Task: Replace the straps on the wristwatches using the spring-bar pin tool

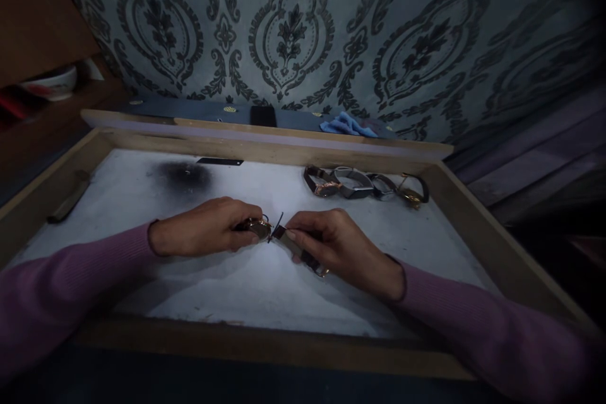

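Note:
Over the white bottom of the shallow wooden tray, my left hand (215,226) pinches a wristwatch (259,229) with a gold-toned round case. Close to its right, my right hand (338,245) grips a dark brown watch strap (296,247) between thumb and fingers. A glint of gold-coloured metal shows at the strap's lower end. A thin dark strip (279,222) sticks up between the two hands. Whether the strap is joined to the watch case, I cannot tell. My fingers hide part of both things.
Several wristwatches (353,183) stand in a row at the tray's back right. A flat black strip (220,161) lies near the back wall, and a dark bar (70,197) by the left wall. Behind the tray rim (265,134) are a black phone-like object (263,116) and a blue cloth (348,124).

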Available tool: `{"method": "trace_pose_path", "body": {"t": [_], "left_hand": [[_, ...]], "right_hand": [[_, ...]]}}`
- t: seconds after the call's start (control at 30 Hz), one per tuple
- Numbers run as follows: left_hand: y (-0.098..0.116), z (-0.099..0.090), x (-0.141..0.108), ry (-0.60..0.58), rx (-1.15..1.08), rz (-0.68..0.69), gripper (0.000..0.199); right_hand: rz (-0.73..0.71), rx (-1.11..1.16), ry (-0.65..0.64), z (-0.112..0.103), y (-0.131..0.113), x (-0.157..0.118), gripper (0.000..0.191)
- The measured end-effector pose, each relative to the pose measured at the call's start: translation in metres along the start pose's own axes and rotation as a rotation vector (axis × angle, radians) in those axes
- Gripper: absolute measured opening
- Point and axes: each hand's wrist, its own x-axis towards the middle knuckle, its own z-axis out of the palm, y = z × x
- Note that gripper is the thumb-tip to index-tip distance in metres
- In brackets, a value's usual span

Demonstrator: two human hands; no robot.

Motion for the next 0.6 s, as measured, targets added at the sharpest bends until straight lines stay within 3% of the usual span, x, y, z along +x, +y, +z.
{"method": "trace_pose_path", "body": {"t": [0.6], "left_hand": [[0.0029, -0.0016, 0.0001, 0.000, -0.024, -0.004, 0.014]], "right_hand": [[-0.084, -0.090, 0.022, -0.0001, -0.0031, -0.0020, 0.019]]}}
